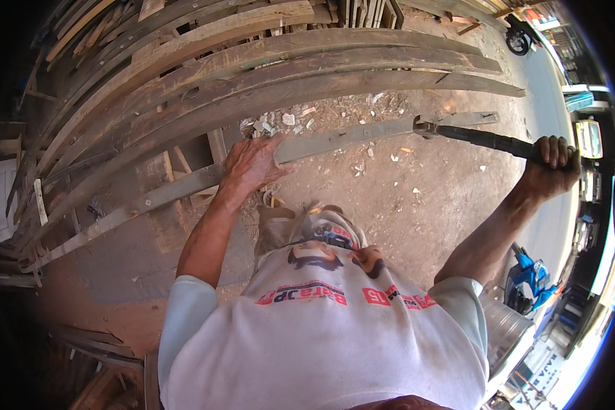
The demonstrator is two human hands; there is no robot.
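Note:
A long, narrow wooden plank (348, 137) runs from the lower left to the right in front of me, with a few nails or dark spots along it. My left hand (253, 164) grips it near the middle, its thumb on the near side and its fingers over the top. My right hand (557, 160) is closed round the end of the long black handle of a hammer (485, 139). The hammer's metal head rests against the plank, some way in from its right end. How its claw meets the wood is too small to tell.
Several long beams (307, 82) lie beyond the plank, with more stacked timber (369, 12) behind. Pale rubble (289, 119) litters the dirt floor (424, 198). To the right are a road (547, 102), a blue motorbike (529, 280) and a metal drum (506, 321).

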